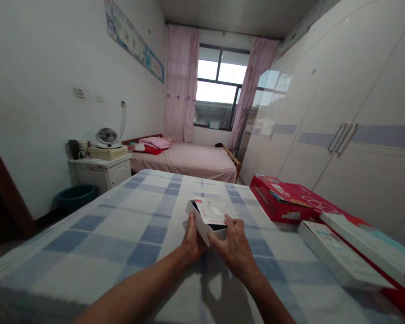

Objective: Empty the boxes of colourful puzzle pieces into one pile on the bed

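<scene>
A small white box [201, 228] is held tilted just above the checked cloth, with a dark gap showing along its rim. Over its opening lies a white panel [212, 211] printed with red lettering and a pale picture; whether it is a lid or a loose card, I cannot tell. My left hand [193, 243] is closed round the box's left side, its thumb along the wall. At the near right corner, my right hand [232, 245] grips the box, thumb on the front wall and fingers at the panel's edge. What is inside the box is hidden.
A blue-and-white checked cloth [121, 234] covers the surface in front of me. To the right lie a red box [280, 198], a flat white box [344, 256] and a long white box [371, 247]. Beyond are a pink bed [195, 159], a cabinet with a fan [108, 137], and a wardrobe [324, 103].
</scene>
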`<state>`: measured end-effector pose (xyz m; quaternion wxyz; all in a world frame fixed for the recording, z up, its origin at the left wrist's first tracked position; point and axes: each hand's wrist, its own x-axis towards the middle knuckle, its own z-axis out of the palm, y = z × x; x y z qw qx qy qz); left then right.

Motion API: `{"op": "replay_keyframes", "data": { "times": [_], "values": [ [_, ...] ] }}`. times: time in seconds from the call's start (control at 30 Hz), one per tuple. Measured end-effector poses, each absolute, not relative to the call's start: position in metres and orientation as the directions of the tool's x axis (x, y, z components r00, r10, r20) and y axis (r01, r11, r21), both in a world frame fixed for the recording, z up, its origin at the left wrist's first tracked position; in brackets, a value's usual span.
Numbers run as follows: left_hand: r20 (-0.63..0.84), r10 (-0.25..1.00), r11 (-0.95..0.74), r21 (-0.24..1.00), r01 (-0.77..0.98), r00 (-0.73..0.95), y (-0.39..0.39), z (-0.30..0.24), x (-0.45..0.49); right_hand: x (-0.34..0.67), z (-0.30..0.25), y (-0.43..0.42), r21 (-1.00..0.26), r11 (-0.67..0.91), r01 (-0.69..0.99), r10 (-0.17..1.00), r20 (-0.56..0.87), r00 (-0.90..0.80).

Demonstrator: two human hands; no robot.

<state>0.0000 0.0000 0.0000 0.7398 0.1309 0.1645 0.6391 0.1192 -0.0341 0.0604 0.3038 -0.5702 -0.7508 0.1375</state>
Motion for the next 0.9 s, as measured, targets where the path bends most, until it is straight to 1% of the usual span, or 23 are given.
{"op": "replay_keyframes", "data": {
  "times": [0.1,0.2,0.27,0.33,0.43,0.5,0.6,0.7,0.8,0.9],
  "values": [
    [-0.082,0.99,0.136,0.407,-0.903,0.112,-0.004,0.004,-0.014,0.106,0.065,-0.039,-0.535,0.345,0.771,0.931,0.299,-0.21],
    [-0.084,0.993,0.115,0.434,-0.894,0.086,-0.006,0.01,-0.03,0.094,0.068,-0.039,-0.496,0.368,0.786,0.923,0.299,-0.243],
    [-0.071,0.995,0.09,0.452,-0.888,0.064,-0.01,0.014,-0.041,0.086,0.07,-0.038,-0.496,0.381,0.781,0.919,0.296,-0.261],
    [-0.083,0.995,0.08,0.479,-0.874,0.046,-0.016,0.017,-0.05,0.077,0.069,-0.036,-0.536,0.41,0.738,0.911,0.283,-0.301],
    [-0.154,0.988,0.096,0.527,-0.845,0.016,-0.023,0.019,-0.061,0.065,0.065,-0.034,-0.649,0.431,0.628,0.899,0.247,-0.361],
    [-0.171,0.985,0.104,0.541,-0.835,0.012,-0.024,0.018,-0.066,0.058,0.062,-0.031,-0.695,0.418,0.586,0.904,0.253,-0.345],
    [-0.159,0.987,0.101,0.534,-0.84,0.018,-0.022,0.016,-0.068,0.052,0.06,-0.025,-0.702,0.399,0.59,0.916,0.285,-0.281],
    [-0.141,0.989,0.109,0.507,-0.855,0.042,-0.021,0.015,-0.071,0.053,0.061,-0.017,-0.726,0.37,0.58,0.929,0.271,-0.254],
    [-0.111,0.99,0.126,0.485,-0.865,0.082,-0.022,0.014,-0.075,0.055,0.062,-0.011,-0.747,0.397,0.533,0.913,0.267,-0.307],
    [-0.083,0.988,0.152,0.476,-0.866,0.128,-0.023,0.013,-0.078,0.056,0.061,-0.011,-0.678,0.479,0.558,0.875,0.314,-0.369]
  ]
}}
